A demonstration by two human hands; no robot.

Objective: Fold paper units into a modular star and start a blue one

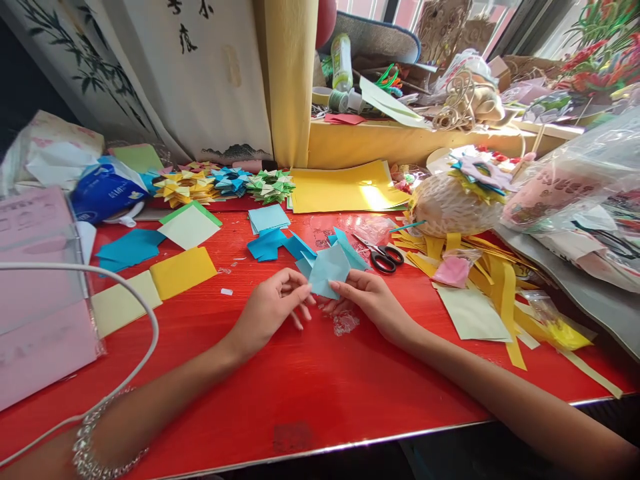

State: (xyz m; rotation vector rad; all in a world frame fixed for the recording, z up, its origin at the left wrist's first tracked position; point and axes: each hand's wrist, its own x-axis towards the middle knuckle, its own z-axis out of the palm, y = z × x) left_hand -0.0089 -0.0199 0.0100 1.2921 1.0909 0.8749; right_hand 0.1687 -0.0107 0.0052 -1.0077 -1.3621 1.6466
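Note:
A light blue paper square [327,269] is held just above the red table [300,387] by both hands. My left hand [273,308] pinches its lower left corner between thumb and fingers. My right hand [367,298] grips its lower right edge. Behind the paper lie more blue pieces [280,244] and a small stack of light blue squares [269,218]. Black-handled scissors [383,255] rest just right of the held paper.
Yellow, green and blue paper squares [183,270] lie at the left. Folded paper stars [225,183] line the back. Yellow strips [500,280], a pink packet [453,270] and plastic bags [575,180] crowd the right. A white cable [145,320] loops at the left.

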